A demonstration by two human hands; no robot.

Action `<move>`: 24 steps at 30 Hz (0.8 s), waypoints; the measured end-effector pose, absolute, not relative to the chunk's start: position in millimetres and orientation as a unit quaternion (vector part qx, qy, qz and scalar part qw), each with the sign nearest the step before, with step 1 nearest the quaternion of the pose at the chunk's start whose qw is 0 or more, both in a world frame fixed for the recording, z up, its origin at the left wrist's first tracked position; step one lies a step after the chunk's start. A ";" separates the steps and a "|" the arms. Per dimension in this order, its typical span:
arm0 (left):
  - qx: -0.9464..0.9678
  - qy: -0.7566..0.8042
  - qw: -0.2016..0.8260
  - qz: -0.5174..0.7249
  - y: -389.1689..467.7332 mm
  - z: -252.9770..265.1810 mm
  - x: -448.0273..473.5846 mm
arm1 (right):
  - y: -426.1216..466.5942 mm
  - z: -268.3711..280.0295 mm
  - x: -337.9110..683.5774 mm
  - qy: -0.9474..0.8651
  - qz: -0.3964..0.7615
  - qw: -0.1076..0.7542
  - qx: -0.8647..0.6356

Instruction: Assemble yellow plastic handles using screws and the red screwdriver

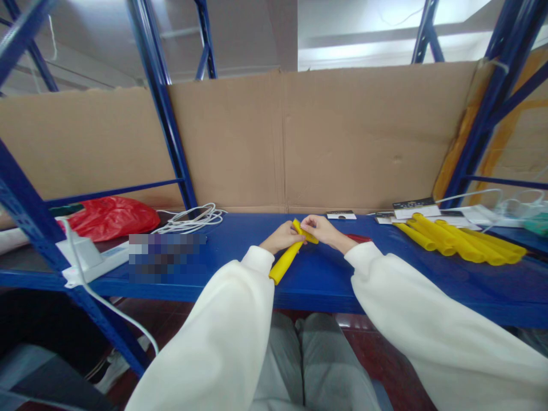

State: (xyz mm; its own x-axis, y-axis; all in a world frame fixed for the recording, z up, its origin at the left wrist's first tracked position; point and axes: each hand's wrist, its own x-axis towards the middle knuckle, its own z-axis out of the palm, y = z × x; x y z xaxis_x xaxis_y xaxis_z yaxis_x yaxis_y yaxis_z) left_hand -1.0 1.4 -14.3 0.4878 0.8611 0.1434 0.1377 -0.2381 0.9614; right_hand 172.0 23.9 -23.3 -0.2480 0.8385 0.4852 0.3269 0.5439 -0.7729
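Evidently, the left hand (283,237) gripped the yellow material (285,264), ideally steadily, while the right hand (322,229) pinched its upper end.

One left hand (283,236) and one right hand (322,229) hold at least one yellow roll (286,264); at least five other yellow rolls (471,244) overlap at right on one counter (240,262). Left: one red bag (117,218), one power strip (112,257).
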 end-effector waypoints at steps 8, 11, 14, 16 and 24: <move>0.706 0.341 0.503 0.364 -0.5 -13.1 -1.3 | 23.2 -23.7 172.8 -0.761 0.251 0.463 -0.378; 0.703 0.342 0.503 0.368 -4.2 -10.6 0.5 | 23.9 -24.2 173.8 -0.757 0.237 0.467 -0.390; 0.704 0.336 0.508 0.366 -6.7 -9.6 0.8 | 25.1 -25.7 175.8 -0.741 0.224 0.479 -0.413; 0.703 0.331 0.509 0.369 -7.2 -9.9 0.8 | 25.2 -26.1 176.9 -0.731 0.232 0.482 -0.423; 0.709 0.323 0.500 0.378 -6.1 -12.2 3.4 | 20.2 -20.1 180.6 -0.721 0.340 0.451 -0.401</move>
State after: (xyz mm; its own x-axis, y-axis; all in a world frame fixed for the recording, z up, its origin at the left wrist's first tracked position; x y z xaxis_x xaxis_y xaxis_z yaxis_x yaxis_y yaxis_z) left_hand 3.4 -6.1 -12.2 0.5054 0.8360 0.2137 0.0804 -0.2922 0.9530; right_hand 180.6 20.2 -20.1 -0.2714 0.8846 0.3792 0.2711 0.4483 -0.8518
